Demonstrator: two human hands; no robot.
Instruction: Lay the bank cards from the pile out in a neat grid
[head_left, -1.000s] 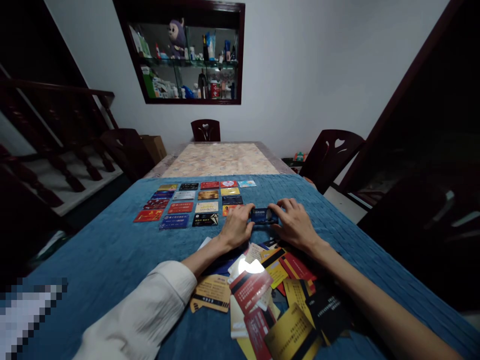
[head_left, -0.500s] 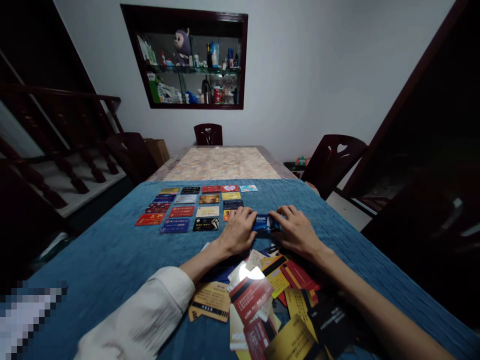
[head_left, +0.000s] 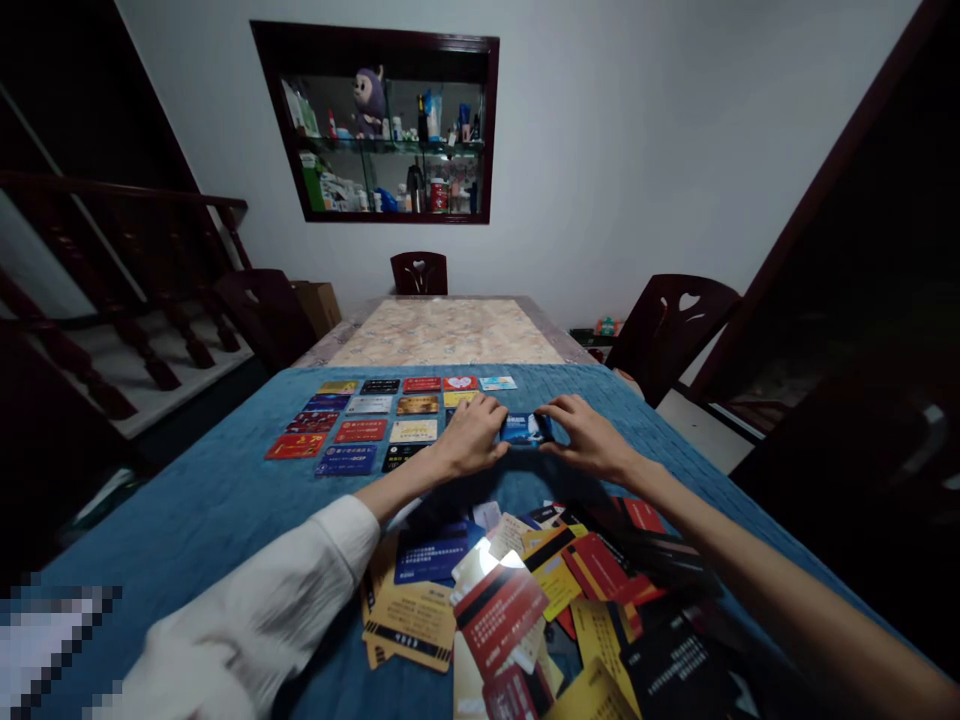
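Evidently blue, glossy, rectangular card (head_left: pixel 524 429)

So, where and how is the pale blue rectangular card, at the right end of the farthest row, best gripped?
Probably by its right short edge, coming from the right: the pale blue card lies flat on the blue cloth, and no card lies beyond that edge.

Both hands (head_left: pixel 525 436) pinch a blue card (head_left: pixel 523 428) beyond a loose card pile (head_left: pixel 517 600).
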